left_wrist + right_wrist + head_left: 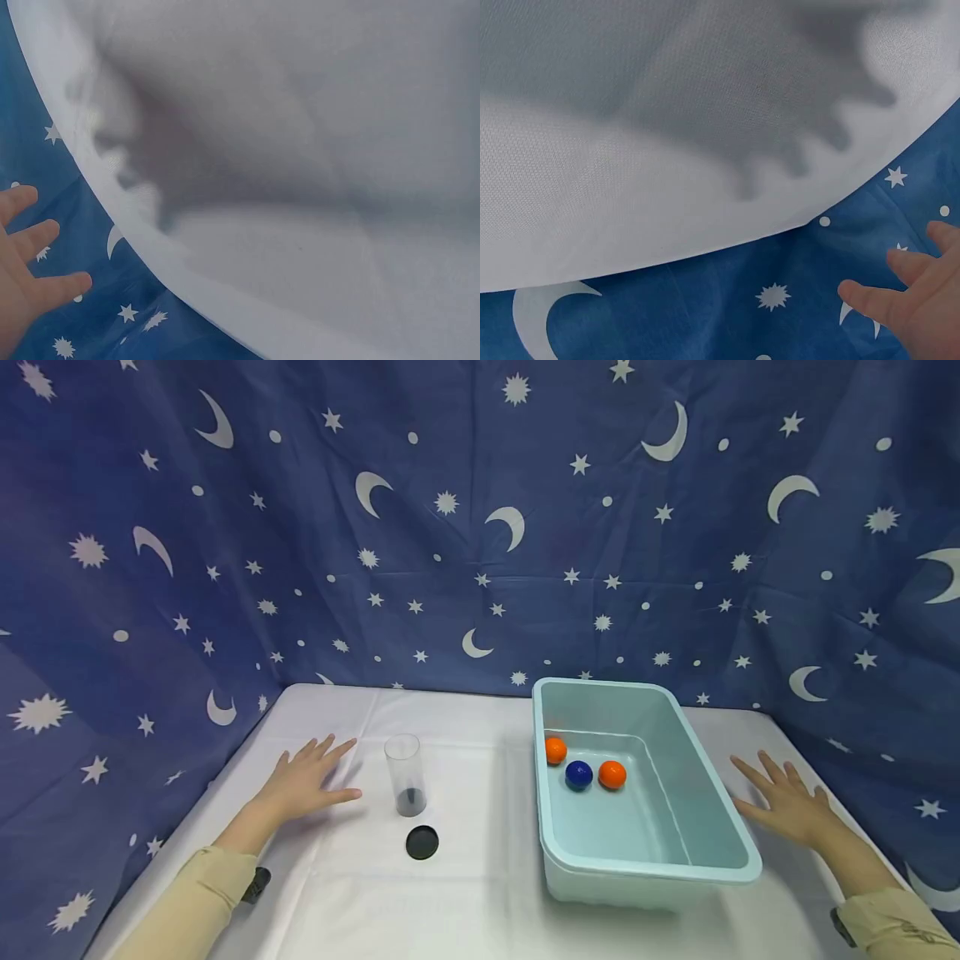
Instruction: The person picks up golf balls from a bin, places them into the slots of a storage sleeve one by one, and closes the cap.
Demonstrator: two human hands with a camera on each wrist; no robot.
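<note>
My left hand is spread over the left part of the table, fingers straight, holding nothing. Just right of it stands a clear plastic cylinder, upright, with a dark bottom. A round black lid lies in front of the cylinder. My right hand, fingers also spread, is to the right of a pale blue plastic bin. Inside the bin are two orange balls and a dark blue ball. Both wrist views show the left fingers and right fingers apart, with hand shadows on the cloth.
A white cloth covers the table. Behind it and along both sides hangs a dark blue curtain with moons and stars. The bin's tall walls rise between the cylinder and my right hand.
</note>
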